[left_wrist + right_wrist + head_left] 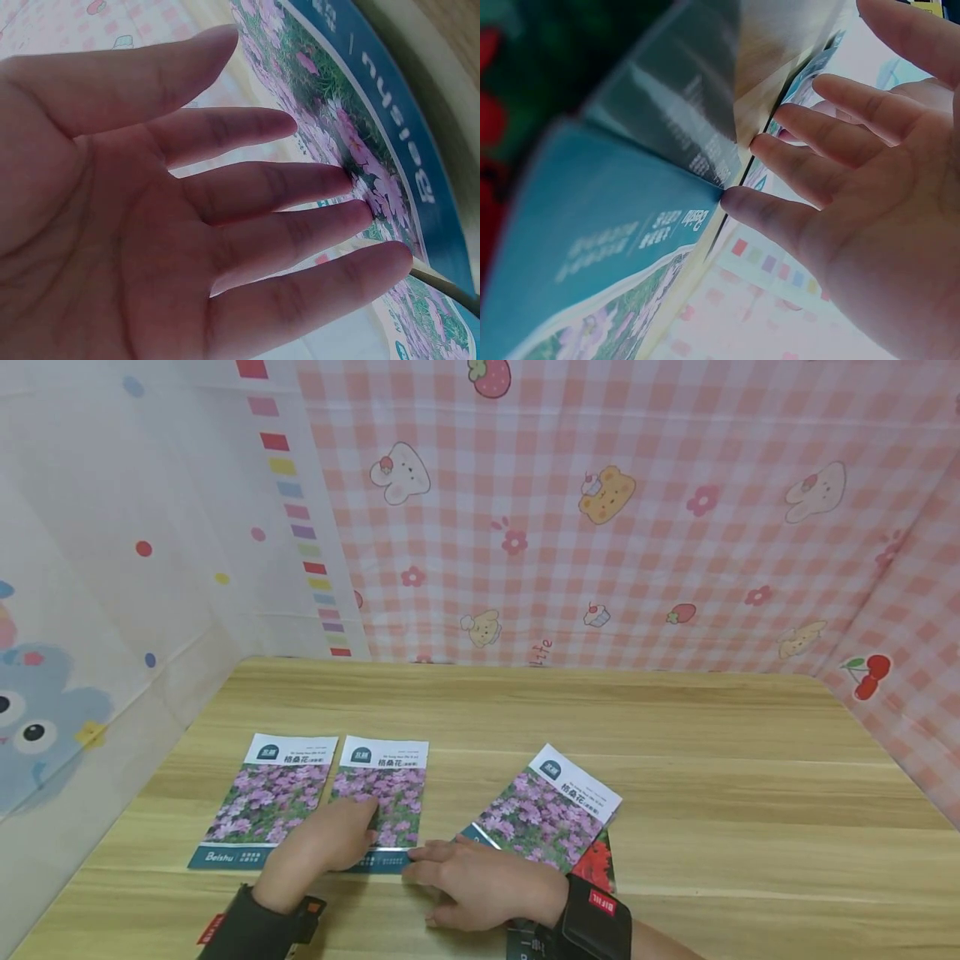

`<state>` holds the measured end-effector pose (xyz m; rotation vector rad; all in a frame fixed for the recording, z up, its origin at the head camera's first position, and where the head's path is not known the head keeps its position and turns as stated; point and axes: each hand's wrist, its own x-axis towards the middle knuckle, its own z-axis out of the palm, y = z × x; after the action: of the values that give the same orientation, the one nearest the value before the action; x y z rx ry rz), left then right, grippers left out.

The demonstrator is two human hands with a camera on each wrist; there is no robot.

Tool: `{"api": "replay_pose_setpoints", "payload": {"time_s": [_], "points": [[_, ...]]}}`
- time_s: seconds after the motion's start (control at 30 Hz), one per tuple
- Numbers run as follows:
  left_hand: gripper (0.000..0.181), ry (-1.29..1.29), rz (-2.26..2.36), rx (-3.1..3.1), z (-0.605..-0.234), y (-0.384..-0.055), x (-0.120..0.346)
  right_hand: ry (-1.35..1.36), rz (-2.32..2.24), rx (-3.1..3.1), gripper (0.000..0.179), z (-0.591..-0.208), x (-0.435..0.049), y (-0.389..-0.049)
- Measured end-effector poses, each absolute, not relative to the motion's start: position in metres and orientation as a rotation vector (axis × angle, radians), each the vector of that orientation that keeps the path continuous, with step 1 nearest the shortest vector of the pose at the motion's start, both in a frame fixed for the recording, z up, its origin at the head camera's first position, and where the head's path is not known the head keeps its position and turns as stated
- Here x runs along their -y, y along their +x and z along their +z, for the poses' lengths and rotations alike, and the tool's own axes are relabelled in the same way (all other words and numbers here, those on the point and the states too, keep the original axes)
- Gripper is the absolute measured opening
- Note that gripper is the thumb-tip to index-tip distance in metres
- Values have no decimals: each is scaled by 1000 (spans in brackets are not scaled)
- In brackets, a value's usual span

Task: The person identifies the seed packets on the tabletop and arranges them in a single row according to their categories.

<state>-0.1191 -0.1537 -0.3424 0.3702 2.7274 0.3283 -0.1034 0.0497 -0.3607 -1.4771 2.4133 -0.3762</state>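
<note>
Two flower seed packets lie side by side at the left in the head view: a left packet (pixel 258 806) and a middle packet (pixel 393 789), both with purple blooms and a dark teal bottom band. My left hand (pixel 330 837) rests its fingertips on the middle packet; in the left wrist view the fingers (pixel 277 187) are spread and straight. The right hand (pixel 491 881) touches the lower right corner of that same packet, its fingers (pixel 817 142) extended. Under and beyond this hand, another purple-flower packet (pixel 543 814) lies aslant, partly hidden by it.
A packet with red flowers (pixel 595 865) shows from beneath the slanted one. Black bands sit on both wrists. The wooden table (pixel 712 760) meets a pink checked cloth (pixel 660 552) at the back and a white patterned cloth (pixel 187 485) on the left.
</note>
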Motion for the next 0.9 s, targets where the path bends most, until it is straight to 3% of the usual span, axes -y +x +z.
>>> {"api": "replay_pose_setpoints", "payload": {"time_s": [0.9], "points": [[48,322,290,-2755,-342,-118,151,-1492,-397,-2413,47,-362,-53,-104]]}}
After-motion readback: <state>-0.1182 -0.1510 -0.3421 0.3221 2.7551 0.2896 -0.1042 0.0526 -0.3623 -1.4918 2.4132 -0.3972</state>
